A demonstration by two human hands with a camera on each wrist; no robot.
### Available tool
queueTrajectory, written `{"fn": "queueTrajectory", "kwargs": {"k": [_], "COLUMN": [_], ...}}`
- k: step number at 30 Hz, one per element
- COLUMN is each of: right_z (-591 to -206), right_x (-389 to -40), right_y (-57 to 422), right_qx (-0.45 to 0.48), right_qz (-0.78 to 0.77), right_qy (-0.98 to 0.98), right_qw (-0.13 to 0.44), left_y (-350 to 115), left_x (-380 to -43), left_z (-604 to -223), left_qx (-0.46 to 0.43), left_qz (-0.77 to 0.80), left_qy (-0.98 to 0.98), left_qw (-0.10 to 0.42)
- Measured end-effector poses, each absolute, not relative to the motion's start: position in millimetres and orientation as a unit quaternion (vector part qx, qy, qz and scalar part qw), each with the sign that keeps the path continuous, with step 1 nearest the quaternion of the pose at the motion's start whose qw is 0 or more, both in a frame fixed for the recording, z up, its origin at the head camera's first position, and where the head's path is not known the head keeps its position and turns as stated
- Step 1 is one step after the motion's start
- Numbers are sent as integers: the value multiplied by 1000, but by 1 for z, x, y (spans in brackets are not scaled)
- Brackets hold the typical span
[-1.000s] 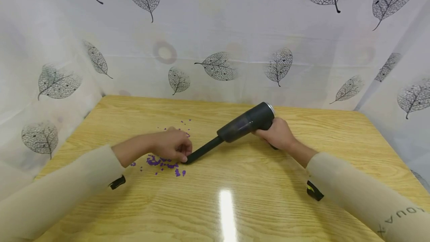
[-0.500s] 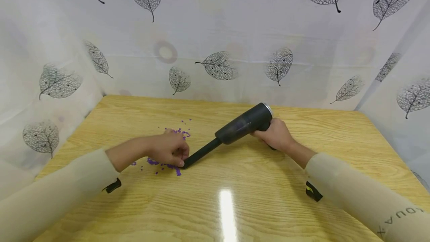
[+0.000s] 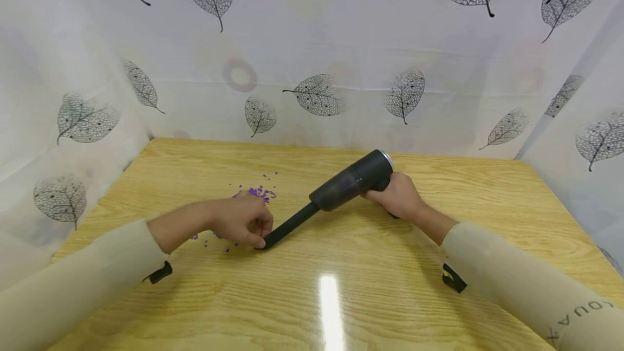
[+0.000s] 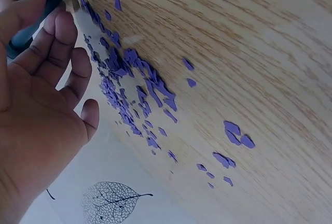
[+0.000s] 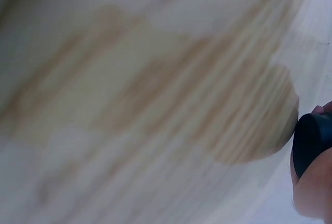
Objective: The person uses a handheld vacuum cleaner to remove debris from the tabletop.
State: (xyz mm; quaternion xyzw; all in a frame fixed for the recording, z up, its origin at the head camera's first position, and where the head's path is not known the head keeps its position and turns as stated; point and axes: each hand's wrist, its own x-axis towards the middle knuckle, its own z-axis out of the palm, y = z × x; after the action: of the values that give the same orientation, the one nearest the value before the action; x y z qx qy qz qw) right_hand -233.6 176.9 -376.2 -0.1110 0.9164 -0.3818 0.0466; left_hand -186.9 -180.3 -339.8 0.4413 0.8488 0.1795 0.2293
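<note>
The left hand point(image 3: 241, 220) pinched the tip of a black nozzle point(image 3: 292, 225) between thumb and fingers, the remaining fingers loosely bent; the right hand point(image 3: 401, 195) was wrapped round the handle point(image 5: 308, 141), whose blunt end showed at the edge of the right wrist view. Between them lay the hand vacuum point(image 3: 346, 186), to the left of the right hand and to the right of the left hand, so each had one end: the right hand the thick rear, the left the narrow front. Its long axis ran slantwise across the table point(image 3: 414, 297), from the far right, where the silver-rimmed end sat raised, down to the near left, and the nozzle pointed left and back toward the person. Whether the tip touched the wood or stood just above it could not be told. The purple bits point(image 4: 116, 64) lay well nearer the left hand than the right: a cluster just beyond the left hand, and a few strays on its near side, left of the tip. The nozzle's line led under the left hand and toward those strays, while the cluster lay off to the far side of that line. Farther out, pale sleeves point(image 3: 517, 270) covered both forearms, and a white curtain point(image 3: 341, 31) printed with dark leaves hung behind the table and along its sides.
</note>
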Motion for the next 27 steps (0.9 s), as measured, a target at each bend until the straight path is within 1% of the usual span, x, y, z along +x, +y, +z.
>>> {"fn": "queueTrajectory", "kwargs": {"k": [8, 14, 18, 25, 27], "right_z": [-377, -377, -377, -379, -379], "right_x": [-234, -235, -237, -244, -245], "right_y": [177, 177, 176, 177, 178], "right_qx": [-108, -98, -89, -71, -70], "right_qz": [-401, -406, -397, -379, -375], "right_qy": [908, 908, 913, 923, 924], "right_qw": [46, 34, 21, -1, -7], "left_y": [-184, -188, -189, -189, -189], "left_x": [-193, -200, -206, -218, -222], "left_z": [-341, -341, -345, -351, -352], "left_qx": [410, 383, 373, 426, 432], "left_qz": [235, 288, 335, 326, 321], "left_qy": [839, 837, 832, 830, 831], "left_qw": [271, 265, 239, 156, 140]}}
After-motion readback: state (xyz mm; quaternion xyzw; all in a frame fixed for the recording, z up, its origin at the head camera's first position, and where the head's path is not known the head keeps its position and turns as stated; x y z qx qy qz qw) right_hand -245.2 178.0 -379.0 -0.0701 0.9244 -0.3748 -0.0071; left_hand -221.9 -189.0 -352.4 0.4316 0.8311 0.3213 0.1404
